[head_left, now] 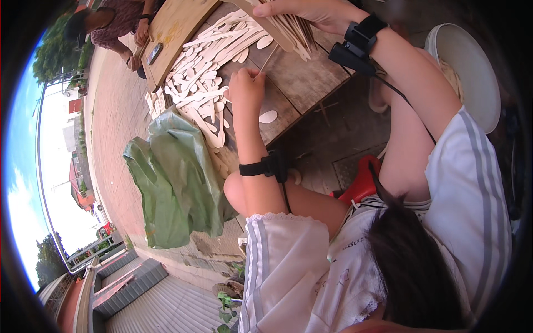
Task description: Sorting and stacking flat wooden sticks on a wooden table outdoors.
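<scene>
A heap of pale wooden spoons (195,72) spreads over the worn wooden table (302,83). At its near edge my left hand (246,89) is closed, pinching a thin wooden stick (270,59) seen almost edge-on; its end shape cannot be made out. My right hand (325,15), at the upper edge of the view, is closed round a bundle of thin wooden sticks (294,34), their lower ends fanning slightly over the tabletop. The bundle's upper part runs out of view. One loose wooden spoon piece (268,116) lies by itself near the table's front edge.
A green plastic bag (175,183) hangs at the table's left corner. A white bucket (482,83) with pale pieces inside stands at the right. Across the table, another person (114,28) works at a wooden board (177,28) with a phone (155,54) on it.
</scene>
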{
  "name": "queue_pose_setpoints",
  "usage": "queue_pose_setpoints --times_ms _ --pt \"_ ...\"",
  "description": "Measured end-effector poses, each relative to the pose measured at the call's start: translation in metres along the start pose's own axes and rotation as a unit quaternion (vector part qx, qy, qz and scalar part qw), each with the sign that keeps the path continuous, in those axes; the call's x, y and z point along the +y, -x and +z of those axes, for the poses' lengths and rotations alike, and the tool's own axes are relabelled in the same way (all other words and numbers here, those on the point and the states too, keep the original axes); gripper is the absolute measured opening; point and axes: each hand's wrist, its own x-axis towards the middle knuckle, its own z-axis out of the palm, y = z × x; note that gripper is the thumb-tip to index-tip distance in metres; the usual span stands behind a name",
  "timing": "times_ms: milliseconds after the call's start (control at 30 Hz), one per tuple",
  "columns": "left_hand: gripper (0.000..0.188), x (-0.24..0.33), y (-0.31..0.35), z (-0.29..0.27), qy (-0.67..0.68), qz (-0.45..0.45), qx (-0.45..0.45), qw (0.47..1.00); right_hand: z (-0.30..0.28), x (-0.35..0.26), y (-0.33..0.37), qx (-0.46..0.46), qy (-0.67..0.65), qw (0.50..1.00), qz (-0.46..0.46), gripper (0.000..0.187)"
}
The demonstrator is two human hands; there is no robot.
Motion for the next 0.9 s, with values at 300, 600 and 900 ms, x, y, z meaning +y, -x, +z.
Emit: queue_pose_setpoints --times_ms 300,600,900 --pt "0.016 -0.018 0.027 -0.068 0.498 0.057 0.027 0.865 0.022 0.045 -0.015 -0.122 0.312 0.940 0.065 0.059" --pt "0.010 -0.017 0.029 -0.053 0.631 0.045 0.107 0.767 0.057 0.075 0.000 -0.144 0.041 0.974 0.169 0.055" --pt "0.014 0.005 0.017 -0.027 0.715 -0.018 0.167 0.679 0.069 0.084 0.008 0.024 -0.021 0.994 0.108 0.032"
